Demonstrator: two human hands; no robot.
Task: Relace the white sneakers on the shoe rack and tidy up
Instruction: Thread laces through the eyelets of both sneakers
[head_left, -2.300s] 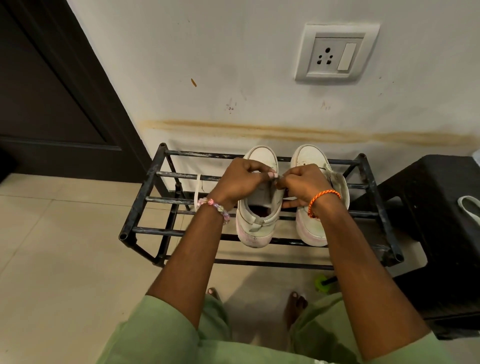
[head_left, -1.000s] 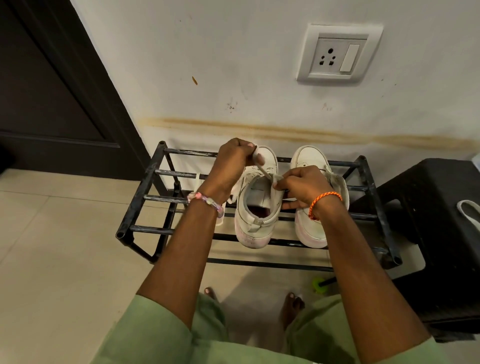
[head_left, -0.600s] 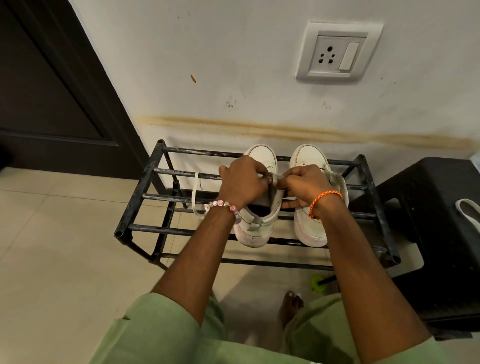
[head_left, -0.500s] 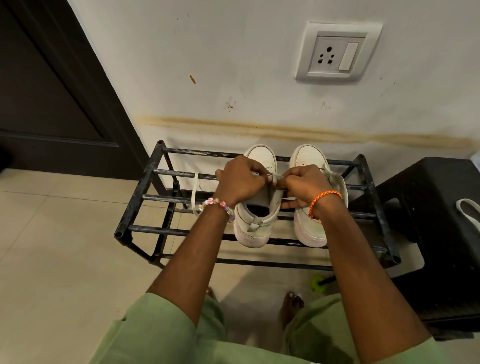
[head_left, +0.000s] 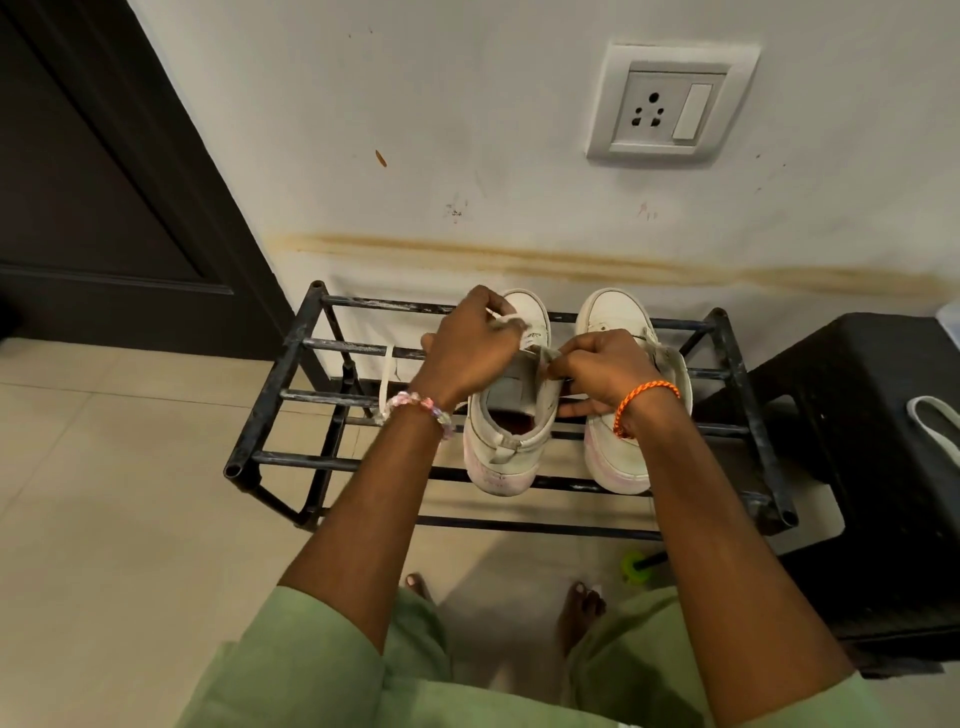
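In the head view, two white sneakers stood side by side at frame centre on the black shoe rack (head_left: 270, 395), toes toward the wall, heels toward the camera. The left hand (head_left: 475, 348) pinched a white lace (head_left: 506, 321) above the left sneaker (head_left: 506, 441). The right hand (head_left: 605, 371) gripped that sneaker's upper edge, covering part of the right sneaker (head_left: 615, 317). Both shoes looked scuffed, with pinkish heels.

left hand (head_left: 475, 348): pinches lace (head_left: 506, 321) | right hand (head_left: 605, 371): grips left sneaker (head_left: 506, 441) | on rack (head_left: 291, 364)
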